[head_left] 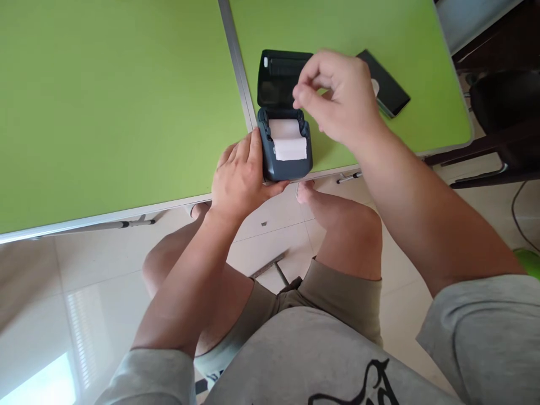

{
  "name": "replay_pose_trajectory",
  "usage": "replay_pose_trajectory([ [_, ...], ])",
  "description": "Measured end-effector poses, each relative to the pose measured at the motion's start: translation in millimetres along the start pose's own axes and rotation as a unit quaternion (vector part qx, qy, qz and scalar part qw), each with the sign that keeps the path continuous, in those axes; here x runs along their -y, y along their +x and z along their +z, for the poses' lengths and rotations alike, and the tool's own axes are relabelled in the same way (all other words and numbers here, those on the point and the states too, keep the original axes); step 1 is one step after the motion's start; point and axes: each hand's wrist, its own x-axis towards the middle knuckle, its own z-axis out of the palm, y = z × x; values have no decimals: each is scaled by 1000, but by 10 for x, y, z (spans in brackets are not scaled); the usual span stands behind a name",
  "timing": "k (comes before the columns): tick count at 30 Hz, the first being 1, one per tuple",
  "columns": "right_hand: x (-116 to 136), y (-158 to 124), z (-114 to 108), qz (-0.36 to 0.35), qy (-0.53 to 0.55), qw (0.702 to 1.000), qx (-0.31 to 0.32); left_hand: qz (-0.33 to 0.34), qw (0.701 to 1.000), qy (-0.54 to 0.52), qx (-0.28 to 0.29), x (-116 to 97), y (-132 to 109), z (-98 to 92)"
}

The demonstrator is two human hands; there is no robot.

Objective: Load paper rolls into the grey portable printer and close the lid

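Head view: paper roll [290, 147] inside open printer [291, 170].

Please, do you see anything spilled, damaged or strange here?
A small dark spot on the pale floor looks odd because it stands out against the tile; I cannot tell what it is. The open printer shows no visible damage.

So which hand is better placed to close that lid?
Probably the right hand: it's raised by the open lid, while the left hand lies against the side of the printer, seemingly steadying it.
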Motion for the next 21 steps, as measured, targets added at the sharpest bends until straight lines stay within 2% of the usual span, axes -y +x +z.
replay_pose_trajectory([
  [4,49,37,-3,2,-195,972,128,0,1000,-9,6,10,0,2],
  [10,120,274,77,31,-327,915,236,-4,1000,-6,10,0,-2,-12],
  [13,178,374,118,47,-343,897,276,-8,1000,-5,10,10,-3,-6],
  [16,202,379,30,40,-308,906,286,-1,1000,-11,8,26,1,4],
  [18,189,296,-108,38,-236,933,267,-1,1000,-11,4,26,4,3],
  [19,171,227,-183,40,-176,953,243,-3,1000,-10,1,22,4,-2],
  [21,101,50,-295,36,-29,988,145,-5,1000,-5,-2,9,3,-15],
])
